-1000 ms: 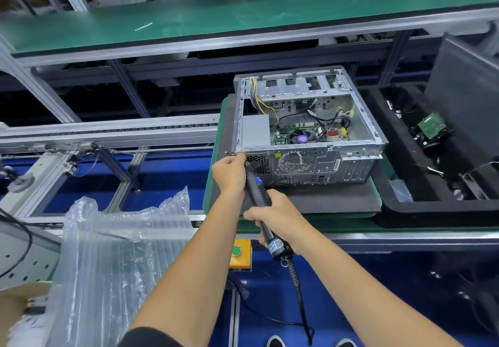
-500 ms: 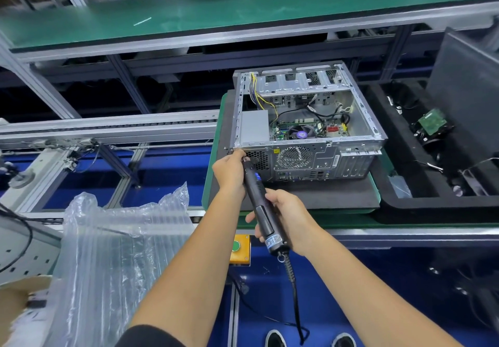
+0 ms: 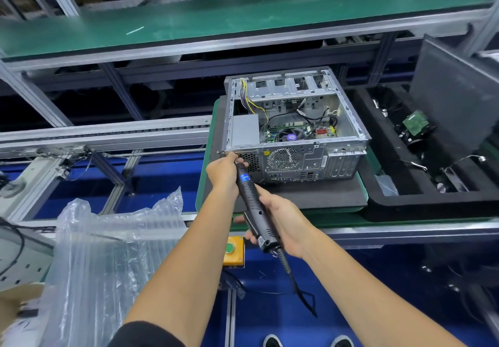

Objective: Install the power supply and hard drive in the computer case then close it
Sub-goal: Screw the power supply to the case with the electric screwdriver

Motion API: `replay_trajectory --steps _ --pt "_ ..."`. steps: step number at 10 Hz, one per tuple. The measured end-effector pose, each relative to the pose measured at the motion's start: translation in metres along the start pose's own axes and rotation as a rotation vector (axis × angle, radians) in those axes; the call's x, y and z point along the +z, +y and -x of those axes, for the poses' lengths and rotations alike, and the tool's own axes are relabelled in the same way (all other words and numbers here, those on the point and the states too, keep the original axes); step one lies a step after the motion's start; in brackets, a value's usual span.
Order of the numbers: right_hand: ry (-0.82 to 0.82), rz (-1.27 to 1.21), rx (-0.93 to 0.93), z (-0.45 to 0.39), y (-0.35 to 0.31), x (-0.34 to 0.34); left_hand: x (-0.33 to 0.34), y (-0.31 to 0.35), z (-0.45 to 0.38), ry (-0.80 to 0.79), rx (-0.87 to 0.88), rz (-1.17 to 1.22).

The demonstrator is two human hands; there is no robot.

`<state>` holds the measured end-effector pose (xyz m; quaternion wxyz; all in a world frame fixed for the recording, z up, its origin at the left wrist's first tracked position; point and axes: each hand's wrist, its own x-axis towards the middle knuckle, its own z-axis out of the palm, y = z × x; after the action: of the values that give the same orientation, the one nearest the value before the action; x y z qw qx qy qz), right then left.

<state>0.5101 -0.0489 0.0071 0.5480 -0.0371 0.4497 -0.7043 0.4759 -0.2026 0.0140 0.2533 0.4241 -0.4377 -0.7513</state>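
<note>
An open metal computer case point(image 3: 348, 120) lies on its side on a dark mat point(image 3: 310, 198), rear panel facing me. A grey power supply point(image 3: 245, 132) sits inside at its left rear corner, with yellow cables rising from it. My right hand point(image 3: 280, 224) grips the handle of a black electric screwdriver point(image 3: 252, 198). The tool's tip meets the upper-left corner of the rear panel. My left hand point(image 3: 224, 170) pinches the tool's front end at that corner. A hard drive with a green board point(image 3: 415, 123) lies in the black tray point(image 3: 421, 203) to the right.
A dark side panel point(image 3: 456, 98) leans upright in the black tray. Crumpled air-cushion wrap point(image 3: 108, 252) lies at the lower left. A yellow box with a green button point(image 3: 233, 249) hangs below the table edge. A green conveyor point(image 3: 243, 17) runs across the back.
The screwdriver tip has stayed at the rear panel's left corner. My right hand has slid a little lower along the handle, and the view has shifted slightly.
</note>
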Motion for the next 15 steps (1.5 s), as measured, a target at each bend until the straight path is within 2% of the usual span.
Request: replay_trajectory --steps 2,3,5,7,9,11,13,15 --pt "0.032 0.215 -0.037 0.004 -0.007 -0.001 0.006 -0.002 0.007 0.023 -0.024 0.032" --pt "0.033 0.337 -0.055 0.009 -0.013 -0.003 0.018 0.006 0.014 0.012 0.056 -0.005" --pt "0.091 0.504 -0.285 0.018 -0.068 0.0 0.078 0.058 0.031 -0.162 0.256 -0.013" --pt "0.312 0.559 -0.405 0.049 -0.12 -0.027 0.153 0.062 0.05 -0.333 0.266 -0.016" --pt "0.418 0.426 -0.545 0.089 -0.172 -0.105 0.235 0.018 0.064 -0.528 0.245 -0.211" --pt "0.565 0.331 -0.549 0.102 -0.217 -0.218 0.332 -0.052 0.057 -0.637 0.106 -0.441" --pt "0.602 0.365 -0.437 0.087 -0.261 -0.318 0.42 -0.125 0.019 -0.553 0.045 -0.738" --pt "0.58 0.382 -0.311 0.06 -0.277 -0.375 0.43 -0.187 -0.031 -0.47 0.02 -1.091"
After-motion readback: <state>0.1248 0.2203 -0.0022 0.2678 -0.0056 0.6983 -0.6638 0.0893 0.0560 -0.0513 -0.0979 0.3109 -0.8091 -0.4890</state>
